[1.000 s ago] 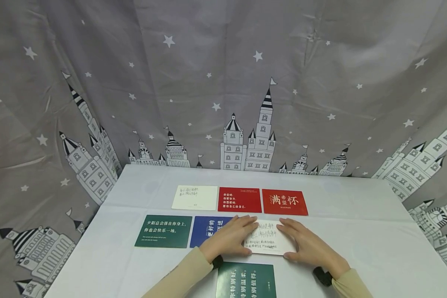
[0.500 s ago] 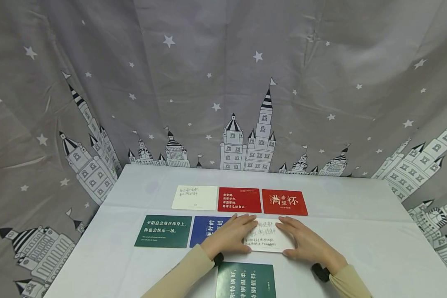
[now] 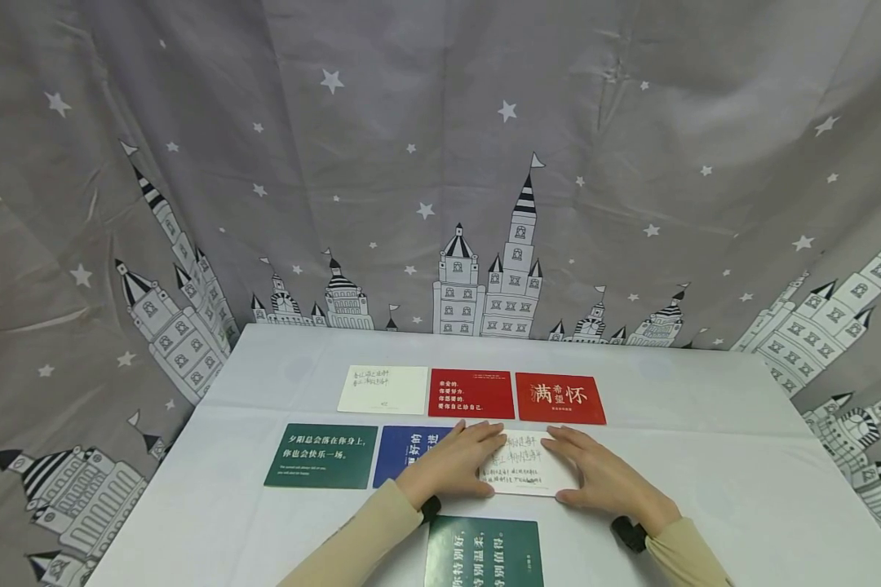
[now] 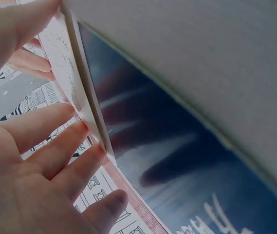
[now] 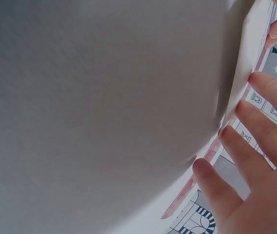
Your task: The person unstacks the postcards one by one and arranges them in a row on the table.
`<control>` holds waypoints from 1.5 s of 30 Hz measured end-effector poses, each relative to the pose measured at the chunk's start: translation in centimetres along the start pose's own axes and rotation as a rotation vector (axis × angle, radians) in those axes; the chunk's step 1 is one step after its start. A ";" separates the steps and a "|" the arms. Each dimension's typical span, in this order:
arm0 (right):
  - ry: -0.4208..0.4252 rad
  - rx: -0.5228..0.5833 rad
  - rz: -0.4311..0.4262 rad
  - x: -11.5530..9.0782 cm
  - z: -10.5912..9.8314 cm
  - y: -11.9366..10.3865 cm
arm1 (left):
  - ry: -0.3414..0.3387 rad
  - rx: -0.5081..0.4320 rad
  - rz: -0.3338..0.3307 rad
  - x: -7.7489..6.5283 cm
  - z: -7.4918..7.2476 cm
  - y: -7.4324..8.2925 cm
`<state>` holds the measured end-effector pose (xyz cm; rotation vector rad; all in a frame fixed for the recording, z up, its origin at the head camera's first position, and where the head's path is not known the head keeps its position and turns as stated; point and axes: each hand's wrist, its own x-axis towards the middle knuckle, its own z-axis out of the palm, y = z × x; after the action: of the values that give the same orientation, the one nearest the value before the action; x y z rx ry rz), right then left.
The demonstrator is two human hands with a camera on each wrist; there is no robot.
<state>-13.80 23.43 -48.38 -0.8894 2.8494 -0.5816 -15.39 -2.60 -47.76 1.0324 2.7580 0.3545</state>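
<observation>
A white postcard (image 3: 529, 469) with handwriting lies on the table between my two hands. Spread along its left side is my left hand (image 3: 449, 463), index finger toward the far corner and thumb at the near corner. My right hand (image 3: 608, 481) spans the right side the same way. In the left wrist view the fingertips (image 4: 80, 127) meet the postcard's edge, the fingers fairly straight and apart. The right wrist view has straight, spread fingertips (image 5: 230, 132) along the opposite edge. A blue card (image 3: 396, 461) lies partly hidden under my left hand and forearm.
Behind the hands a row holds a cream handwritten card (image 3: 382, 391) and two red cards, one left (image 3: 472, 394) and one right (image 3: 560, 399). A green card (image 3: 320, 456) lies at left, another green card (image 3: 484, 554) in front. A grey castle-print curtain (image 3: 426, 98) backs the table.
Over the last second the white postcard has shifted slightly away from me, with both hands moving along at its sides. The other cards stay where they were.
</observation>
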 end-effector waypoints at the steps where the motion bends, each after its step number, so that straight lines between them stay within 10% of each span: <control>1: -0.001 -0.001 0.001 0.0 0.0 0.0 | -0.001 -0.002 -0.002 0.0 0.0 0.0; 45: 0.055 -0.001 0.020 -0.4 -0.6 -1.6 | 0.077 -0.117 0.026 -3.4 -2.0 -2.1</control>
<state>-12.75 22.70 -47.20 -0.8574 2.9038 -0.6121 -14.62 -6.68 -46.16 1.0481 2.7549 0.5636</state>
